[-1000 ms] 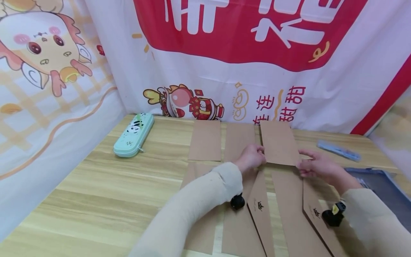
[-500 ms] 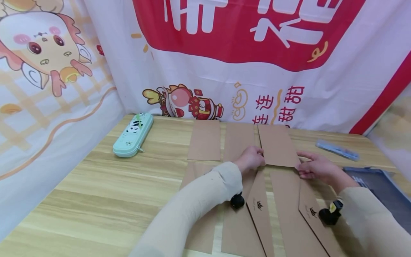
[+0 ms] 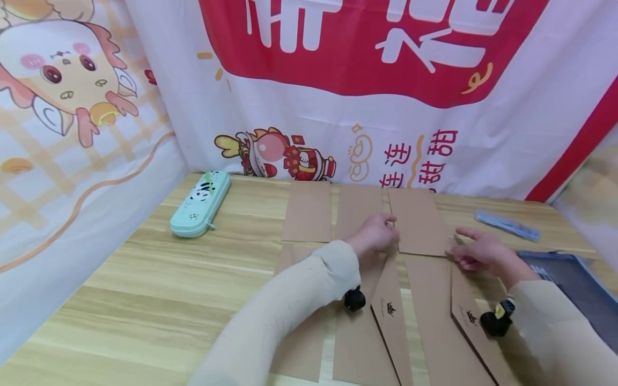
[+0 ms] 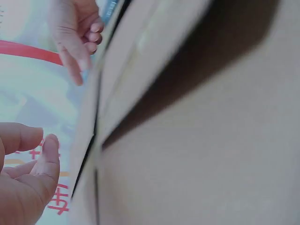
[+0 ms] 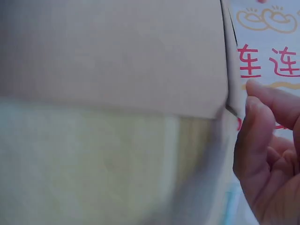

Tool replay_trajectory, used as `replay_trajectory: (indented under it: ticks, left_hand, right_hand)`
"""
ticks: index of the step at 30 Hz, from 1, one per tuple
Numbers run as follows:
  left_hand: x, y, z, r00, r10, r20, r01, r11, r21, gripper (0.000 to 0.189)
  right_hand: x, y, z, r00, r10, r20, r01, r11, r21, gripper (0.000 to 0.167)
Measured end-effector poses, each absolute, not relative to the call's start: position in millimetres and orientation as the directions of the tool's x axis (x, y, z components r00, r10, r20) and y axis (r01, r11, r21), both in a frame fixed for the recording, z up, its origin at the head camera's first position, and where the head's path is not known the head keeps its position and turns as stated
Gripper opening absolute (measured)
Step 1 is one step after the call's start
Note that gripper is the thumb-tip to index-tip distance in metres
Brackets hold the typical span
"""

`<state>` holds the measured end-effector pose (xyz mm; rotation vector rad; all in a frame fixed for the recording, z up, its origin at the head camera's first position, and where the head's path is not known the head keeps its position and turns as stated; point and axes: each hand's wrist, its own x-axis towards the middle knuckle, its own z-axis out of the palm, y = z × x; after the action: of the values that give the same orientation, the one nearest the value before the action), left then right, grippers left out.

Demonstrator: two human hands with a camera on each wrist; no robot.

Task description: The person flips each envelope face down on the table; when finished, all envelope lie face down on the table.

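A flat brown rectangle of kraft paper point(image 3: 417, 222) lies at the right end of the back row. Beside its left edge is my left hand point(image 3: 376, 233), thumb and forefinger parted in the left wrist view. My right hand point(image 3: 478, 252) is at its near right corner, forefinger extended and thumb tip right by the corner. Nothing shows gripped in either hand. Just in front lie kraft envelopes with slanted flaps and a dark crown print: a right one point(image 3: 429, 316) and a middle one point(image 3: 359, 343). My left sleeve partly covers a left brown envelope point(image 3: 304, 348).
Two more brown rectangles, a left one point(image 3: 307, 212) and a middle one point(image 3: 357, 206), line the table's back. A mint pencil case point(image 3: 200, 203) stands at left. Far right are a light-blue slim item point(image 3: 507, 225) and a dark mesh pouch point(image 3: 569, 295). Printed cloth point(image 3: 289, 107) hangs behind.
The right-hand brown rectangle has come slightly towards me and down onto the table. The fingers of both hands have loosened from its edges, and my right forefinger has lifted away.
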<state>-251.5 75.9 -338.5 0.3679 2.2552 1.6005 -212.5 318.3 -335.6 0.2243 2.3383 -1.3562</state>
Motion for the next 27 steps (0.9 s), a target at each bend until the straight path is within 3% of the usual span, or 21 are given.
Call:
replay_trajectory:
  ticks: [5, 9, 12, 17, 22, 27]
  left_hand:
    - [-247.9, 53.4, -325.6, -0.899, 0.432, -0.078, 0.058, 0.294, 0.954, 0.051]
    - [-241.7, 31.7, -312.8, -0.904, 0.425, -0.055, 0.042, 0.214, 0.976, 0.052]
    - [-235.4, 16.2, -305.4, -0.909, 0.415, -0.033, 0.031, 0.147, 0.989, 0.05]
    - [-221.3, -8.3, -300.5, -0.911, 0.413, -0.005, 0.029, 0.077, 0.997, 0.052]
    - [-202.8, -35.1, -303.6, -0.911, 0.411, -0.03, -0.012, 0.045, 0.999, 0.047]
    - [-177.7, -72.6, -307.6, -0.92, 0.383, -0.084, -0.082, 0.021, 0.996, 0.046]
  right_hand:
    - [-209.2, 308.2, -318.1, -0.918, -0.06, -0.392, 0.263, 0.647, -0.716, 0.076]
    - [-201.9, 289.6, -298.1, -0.946, -0.097, -0.31, 0.187, 0.618, -0.764, 0.069]
    - [-193.0, 274.6, -285.9, -0.951, -0.146, -0.274, 0.16, 0.524, -0.836, 0.06]
    - [-176.1, 258.3, -283.1, -0.932, -0.291, -0.215, 0.147, 0.24, -0.96, 0.021]
    - [-160.5, 242.8, -297.8, -0.873, -0.469, -0.135, 0.167, -0.027, -0.986, 0.031]
    - [-151.7, 214.7, -312.8, -0.772, -0.63, -0.083, 0.217, -0.138, -0.966, 0.032]
